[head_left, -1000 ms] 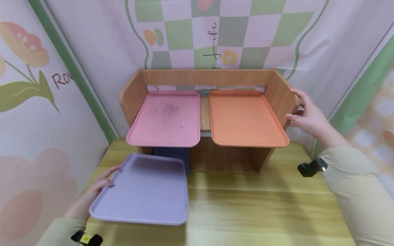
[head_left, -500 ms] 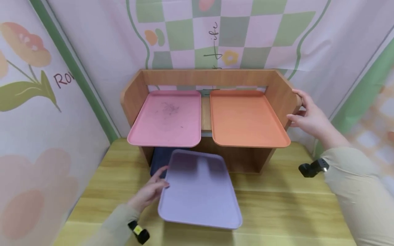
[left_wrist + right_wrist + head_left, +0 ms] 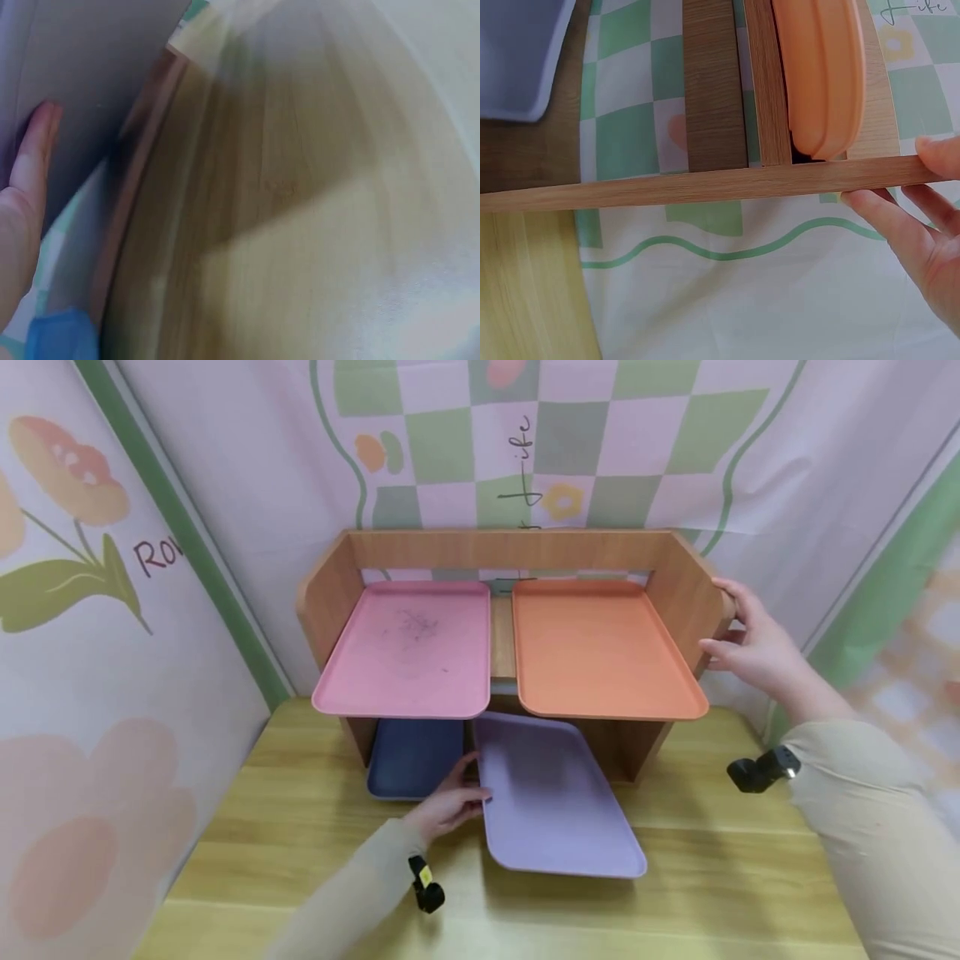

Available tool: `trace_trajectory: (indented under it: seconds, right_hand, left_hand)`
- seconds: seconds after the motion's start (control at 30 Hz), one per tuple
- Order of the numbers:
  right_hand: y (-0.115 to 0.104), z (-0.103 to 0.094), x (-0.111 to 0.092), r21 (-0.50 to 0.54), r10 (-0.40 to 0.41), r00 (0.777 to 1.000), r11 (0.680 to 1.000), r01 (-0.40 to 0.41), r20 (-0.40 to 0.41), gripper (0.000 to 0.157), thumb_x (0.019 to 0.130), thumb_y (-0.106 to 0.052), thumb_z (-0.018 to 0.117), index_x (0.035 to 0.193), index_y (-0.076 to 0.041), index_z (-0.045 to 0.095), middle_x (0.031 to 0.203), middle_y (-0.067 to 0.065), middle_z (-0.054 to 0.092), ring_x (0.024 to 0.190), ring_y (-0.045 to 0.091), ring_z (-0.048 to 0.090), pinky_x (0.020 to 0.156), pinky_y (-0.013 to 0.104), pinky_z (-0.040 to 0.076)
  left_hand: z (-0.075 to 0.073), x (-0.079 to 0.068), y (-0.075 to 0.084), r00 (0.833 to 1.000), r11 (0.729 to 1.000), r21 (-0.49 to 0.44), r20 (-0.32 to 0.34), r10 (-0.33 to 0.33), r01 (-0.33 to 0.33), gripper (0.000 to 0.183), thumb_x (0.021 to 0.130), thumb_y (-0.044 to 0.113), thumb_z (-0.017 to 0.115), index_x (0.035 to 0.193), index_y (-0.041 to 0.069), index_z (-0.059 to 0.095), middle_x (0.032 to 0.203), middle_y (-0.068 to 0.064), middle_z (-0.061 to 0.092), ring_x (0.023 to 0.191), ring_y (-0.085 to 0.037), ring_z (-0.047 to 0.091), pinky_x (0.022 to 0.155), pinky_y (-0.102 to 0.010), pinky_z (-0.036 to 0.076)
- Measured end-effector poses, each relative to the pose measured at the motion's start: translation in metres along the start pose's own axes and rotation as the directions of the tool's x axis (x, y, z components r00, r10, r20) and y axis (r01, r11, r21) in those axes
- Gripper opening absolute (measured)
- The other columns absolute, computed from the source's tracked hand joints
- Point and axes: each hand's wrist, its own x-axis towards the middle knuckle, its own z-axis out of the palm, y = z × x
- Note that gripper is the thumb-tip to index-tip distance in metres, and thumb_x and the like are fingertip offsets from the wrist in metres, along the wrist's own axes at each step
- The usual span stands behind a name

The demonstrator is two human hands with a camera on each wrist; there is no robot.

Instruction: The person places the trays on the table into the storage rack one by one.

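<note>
My left hand [image 3: 450, 802] grips the left edge of a lavender tray [image 3: 558, 802], thumb on top and fingers beneath. The tray is tilted in front of the lower right of a wooden shelf [image 3: 502, 550], its far edge close under the upper trays. In the left wrist view, a finger [image 3: 36, 154] lies against the tray's underside [image 3: 90, 82]. My right hand [image 3: 757, 647] holds the shelf's right side panel, pinching its edge between thumb and fingers in the right wrist view [image 3: 937, 225]. A pink tray [image 3: 405, 652] and an orange tray [image 3: 603, 652] sit side by side on the upper level.
A dark blue tray [image 3: 415, 760] lies in the lower left of the shelf, its front sticking out a little. The wooden table [image 3: 247, 860] extends in front. A patterned cloth [image 3: 247, 460] hangs behind, with printed cloth at both sides.
My left hand has carried the lavender tray from the left to the right and toward the shelf's lower right, uncovering the dark blue tray. The right hand keeps its hold on the panel.
</note>
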Motion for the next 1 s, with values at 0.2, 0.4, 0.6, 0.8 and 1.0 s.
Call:
trace_trajectory:
  seconds: [0.2,0.4,0.6,0.8,1.0]
  right_hand:
    - [0.001,0.001,-0.001,0.008,0.001,1.0,1.0,-0.001,0.0,0.085,0.091,0.0,0.054,0.152,-0.026,0.001,0.145,0.038,0.02,0.116,0.06,0.041,0.056,0.015,0.052]
    - [0.001,0.001,0.0,0.005,-0.001,1.0,1.0,0.001,-0.004,0.084,0.092,0.0,0.054,0.152,-0.026,0.001,0.146,0.037,0.019,0.115,0.059,0.042,0.058,0.017,0.054]
    - [0.001,0.001,0.0,-0.015,-0.013,1.0,1.0,0.013,-0.015,0.083,0.092,-0.001,0.054,0.152,-0.026,0.003,0.145,0.037,0.022,0.114,0.057,0.043,0.058,0.017,0.053]
    - [0.0,0.001,0.0,-0.02,-0.016,1.0,1.0,0.016,-0.019,0.082,0.092,0.0,0.053,0.152,-0.026,0.004,0.145,0.037,0.023,0.114,0.056,0.043,0.058,0.017,0.053]
    - [0.0,0.002,0.0,-0.011,-0.004,1.0,1.0,0.004,-0.017,0.083,0.092,0.0,0.053,0.152,-0.027,0.002,0.146,0.037,0.021,0.114,0.058,0.044,0.058,0.017,0.053]
  left_hand:
    - [0.002,0.016,-0.016,1.0,1.0,-0.014,0.005,-0.009,0.009,0.076,0.087,-0.012,0.051,0.149,0.016,0.017,0.076,-0.001,0.052,0.065,-0.009,0.054,0.055,-0.021,0.043]
    - [0.008,0.031,-0.029,0.999,0.999,-0.013,0.021,-0.035,0.035,0.078,0.089,-0.012,0.046,0.151,0.021,0.011,0.075,0.002,0.055,0.07,-0.009,0.054,0.064,-0.022,0.049]
    - [0.011,0.043,-0.04,0.999,0.999,0.032,0.006,-0.038,0.038,0.08,0.088,-0.014,0.045,0.151,0.022,0.009,0.082,-0.002,0.053,0.073,-0.01,0.053,0.069,-0.025,0.049]
    - [0.012,0.049,-0.049,0.999,0.999,0.029,-0.043,-0.023,0.024,0.08,0.088,-0.016,0.043,0.151,0.021,0.011,0.078,0.0,0.047,0.072,-0.011,0.049,0.068,-0.025,0.048]
    - [0.014,0.05,-0.054,0.99,0.998,0.059,-0.14,0.018,-0.01,0.075,0.089,-0.011,0.045,0.151,0.016,0.014,0.091,-0.003,0.053,0.075,-0.009,0.053,0.06,-0.021,0.047]
